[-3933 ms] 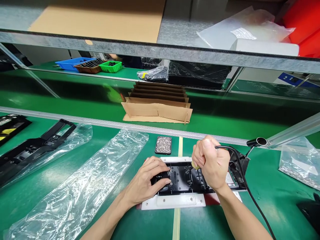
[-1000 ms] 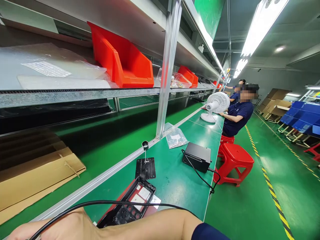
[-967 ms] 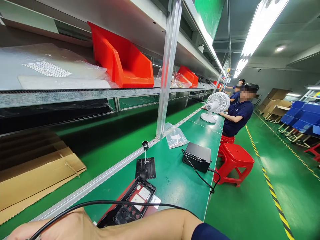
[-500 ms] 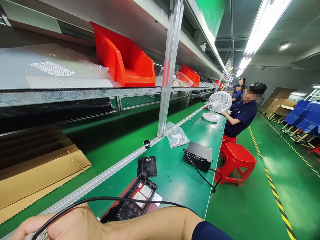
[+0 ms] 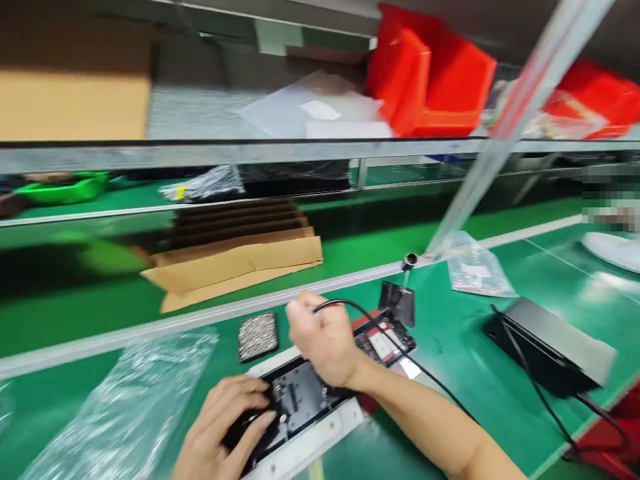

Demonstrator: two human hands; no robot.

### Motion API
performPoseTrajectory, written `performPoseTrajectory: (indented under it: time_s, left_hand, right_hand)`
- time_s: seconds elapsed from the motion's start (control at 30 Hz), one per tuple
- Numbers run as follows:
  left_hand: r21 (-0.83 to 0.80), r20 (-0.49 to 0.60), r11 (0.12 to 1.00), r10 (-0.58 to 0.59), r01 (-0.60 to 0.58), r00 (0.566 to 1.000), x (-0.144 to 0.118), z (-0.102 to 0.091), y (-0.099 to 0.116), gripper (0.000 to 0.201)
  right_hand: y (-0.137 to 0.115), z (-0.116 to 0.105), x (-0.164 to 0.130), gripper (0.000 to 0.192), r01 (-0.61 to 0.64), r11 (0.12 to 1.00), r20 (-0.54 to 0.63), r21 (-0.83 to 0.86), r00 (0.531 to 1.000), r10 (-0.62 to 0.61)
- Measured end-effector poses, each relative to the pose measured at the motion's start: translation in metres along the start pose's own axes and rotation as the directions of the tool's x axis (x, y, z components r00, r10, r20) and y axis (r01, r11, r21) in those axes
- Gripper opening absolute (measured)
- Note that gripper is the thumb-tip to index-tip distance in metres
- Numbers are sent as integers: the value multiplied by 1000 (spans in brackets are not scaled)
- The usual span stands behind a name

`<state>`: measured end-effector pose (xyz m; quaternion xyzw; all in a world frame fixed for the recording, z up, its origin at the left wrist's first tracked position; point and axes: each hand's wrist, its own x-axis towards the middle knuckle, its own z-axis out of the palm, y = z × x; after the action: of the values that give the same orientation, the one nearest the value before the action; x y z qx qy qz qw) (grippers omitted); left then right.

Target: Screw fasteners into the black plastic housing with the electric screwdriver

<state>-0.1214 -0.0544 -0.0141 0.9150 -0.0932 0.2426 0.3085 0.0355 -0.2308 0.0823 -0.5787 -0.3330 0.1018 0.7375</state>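
My right hand (image 5: 327,340) is closed in a fist above an open black casing (image 5: 303,397). Out of the fist's top runs a black cable (image 5: 357,308), from what looks like a corded electric screwdriver, its body hidden by my fingers. My left hand (image 5: 225,427) grips the casing's left end, thumb and fingers around a black part there. The casing lies in a white fixture (image 5: 313,448) with light side bars. Behind it stands a small black tray (image 5: 258,337) heaped with tiny metal pieces, likely screws. A second black-and-red housing (image 5: 385,340) with pale labels lies to the right.
Plastic film (image 5: 135,393) covers the table at left. A black plate (image 5: 397,303), a clear bag (image 5: 477,270) and a black box with cables (image 5: 550,347) lie at right. A metal post (image 5: 500,143) rises to the shelf holding red bins (image 5: 450,123). Cardboard (image 5: 240,263) sits behind.
The view has swung left and down, bringing the casing, the small tray and my left hand into sight. My right hand, still around the corded tool, now is over the casing.
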Motion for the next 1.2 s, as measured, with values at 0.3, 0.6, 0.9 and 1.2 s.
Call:
performPoseTrajectory:
  time_s: [0.3,0.6,0.9,1.2]
  left_hand:
    - [-83,93,988,-124,132,988,8,-5,17,9]
    - [-111,92,982,-144,153,985,8,-4,17,9]
    - [-105,98,983,-140,150,985,7,-5,17,9]
    - [-108,105,982,-141,153,984,8,-5,18,8]
  right_hand:
    - [4,0,-2,44,-51,982,18,181,999,49]
    - [2,1,-2,45,-49,982,-1,180,999,50]
    - [0,2,-2,46,-38,985,-5,169,999,39]
    - [-2,2,-1,46,-30,980,-6,194,999,32]
